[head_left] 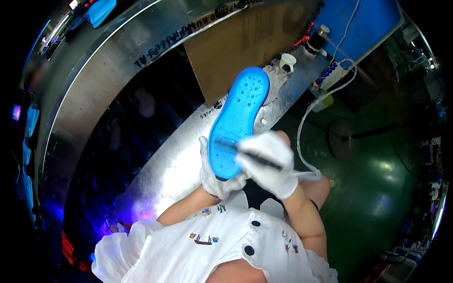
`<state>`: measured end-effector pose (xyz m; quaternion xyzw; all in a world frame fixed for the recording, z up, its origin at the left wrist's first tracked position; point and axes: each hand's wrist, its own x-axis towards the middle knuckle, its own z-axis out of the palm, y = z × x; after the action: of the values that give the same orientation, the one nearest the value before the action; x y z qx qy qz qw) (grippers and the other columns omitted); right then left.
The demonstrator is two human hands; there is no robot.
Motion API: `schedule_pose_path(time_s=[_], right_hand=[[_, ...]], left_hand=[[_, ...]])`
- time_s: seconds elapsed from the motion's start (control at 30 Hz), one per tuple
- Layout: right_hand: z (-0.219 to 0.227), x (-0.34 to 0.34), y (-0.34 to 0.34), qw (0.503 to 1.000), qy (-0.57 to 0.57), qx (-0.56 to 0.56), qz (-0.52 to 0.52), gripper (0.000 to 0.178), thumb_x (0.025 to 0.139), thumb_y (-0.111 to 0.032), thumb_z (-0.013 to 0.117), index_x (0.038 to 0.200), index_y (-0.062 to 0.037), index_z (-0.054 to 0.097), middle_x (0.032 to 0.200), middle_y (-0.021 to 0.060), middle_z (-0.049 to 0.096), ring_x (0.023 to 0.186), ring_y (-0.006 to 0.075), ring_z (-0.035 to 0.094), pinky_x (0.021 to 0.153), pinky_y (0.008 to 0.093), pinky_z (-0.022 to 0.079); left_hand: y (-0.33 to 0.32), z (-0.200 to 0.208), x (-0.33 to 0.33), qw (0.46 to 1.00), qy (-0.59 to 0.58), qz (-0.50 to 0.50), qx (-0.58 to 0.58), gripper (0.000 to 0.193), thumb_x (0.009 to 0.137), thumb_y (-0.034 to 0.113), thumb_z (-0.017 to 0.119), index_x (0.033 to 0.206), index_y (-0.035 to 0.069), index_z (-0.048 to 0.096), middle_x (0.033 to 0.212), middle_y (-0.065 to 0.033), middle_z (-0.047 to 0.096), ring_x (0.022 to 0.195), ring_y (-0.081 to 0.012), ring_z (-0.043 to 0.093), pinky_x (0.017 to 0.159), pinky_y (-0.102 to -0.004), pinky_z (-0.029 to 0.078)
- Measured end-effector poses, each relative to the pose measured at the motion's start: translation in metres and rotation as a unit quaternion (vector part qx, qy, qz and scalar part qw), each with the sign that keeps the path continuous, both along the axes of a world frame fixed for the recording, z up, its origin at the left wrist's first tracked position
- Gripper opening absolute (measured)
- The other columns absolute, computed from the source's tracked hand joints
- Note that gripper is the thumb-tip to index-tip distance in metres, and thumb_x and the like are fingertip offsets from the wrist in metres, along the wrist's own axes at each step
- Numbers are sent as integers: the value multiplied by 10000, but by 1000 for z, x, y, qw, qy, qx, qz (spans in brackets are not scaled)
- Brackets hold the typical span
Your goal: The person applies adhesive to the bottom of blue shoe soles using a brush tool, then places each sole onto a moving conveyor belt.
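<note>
A bright blue shoe sole is held up in front of me, long and tilted, with small dots or holes across its far end. My left hand, in a white knit glove, wraps round its near end from the left and below. My right hand, also in a white glove and blurred by motion, is closed on a thin dark-handled tool. This tool points left across the near half of the sole; its tip is too smeared to make out, and whether it touches cannot be told.
Beneath the sole runs a shiny metal ledge. Beyond stand a cardboard sheet, a white cup, a crumpled pale glove and a dark bottle. A white cable hangs at the right over the green floor.
</note>
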<state>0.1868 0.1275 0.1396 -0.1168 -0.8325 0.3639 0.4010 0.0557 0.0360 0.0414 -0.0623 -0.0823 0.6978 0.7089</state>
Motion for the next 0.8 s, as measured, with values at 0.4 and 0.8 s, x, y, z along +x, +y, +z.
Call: schedule_pose_path(time_s=[0.4, 0.8], right_hand=[[-11, -4, -17, 990, 3, 133, -45, 245, 711, -62, 811, 931, -78, 706, 931, 56, 699, 722, 243, 629, 634, 334, 527], [-8, -4, -8, 991, 12, 100, -86, 249, 696, -77, 817, 918, -67, 706, 894, 55, 699, 757, 246, 648, 667, 359, 536]], left_hand=[[4, 6, -1, 930, 251, 33, -266, 1005, 847, 877, 250, 1413, 77, 471, 1307, -217, 575, 1116, -379, 605, 999, -486, 496], [0, 10, -5, 990, 102, -8, -97, 1001, 863, 857, 249, 1414, 48, 461, 1308, -247, 569, 1095, -391, 628, 947, -492, 540]])
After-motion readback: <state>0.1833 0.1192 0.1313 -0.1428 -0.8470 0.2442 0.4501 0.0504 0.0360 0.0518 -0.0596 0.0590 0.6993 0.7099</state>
